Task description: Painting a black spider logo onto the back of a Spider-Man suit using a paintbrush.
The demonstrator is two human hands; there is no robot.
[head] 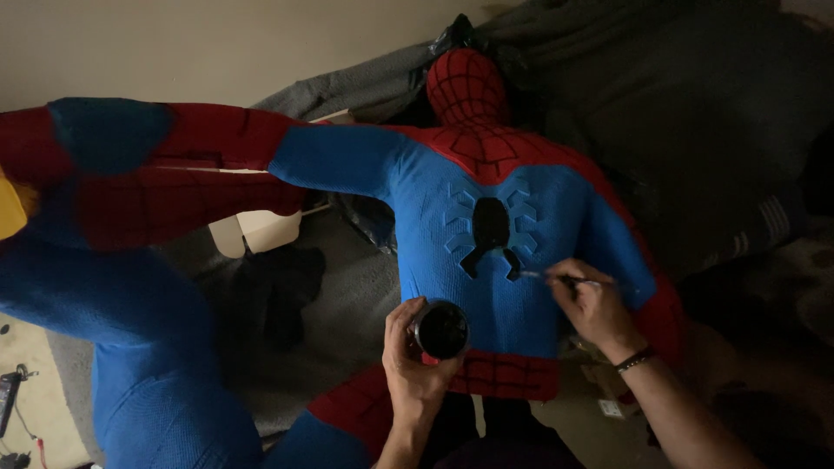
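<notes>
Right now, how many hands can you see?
2. The left hand is low in the middle, holding a small open jar of black paint. The right hand is beside it, holding a thin paintbrush to the blue back of the costume.

I see a small round jar [442, 330] of black paint, open, its mouth facing up at me, just below the middle of the costume's back. The thin paintbrush [569, 280] lies nearly level, tip pointing left at the lower right leg of the spider emblem [491, 227]. That emblem is raised blue, its body and lower legs painted black, on the blue and red costume [452, 260].
</notes>
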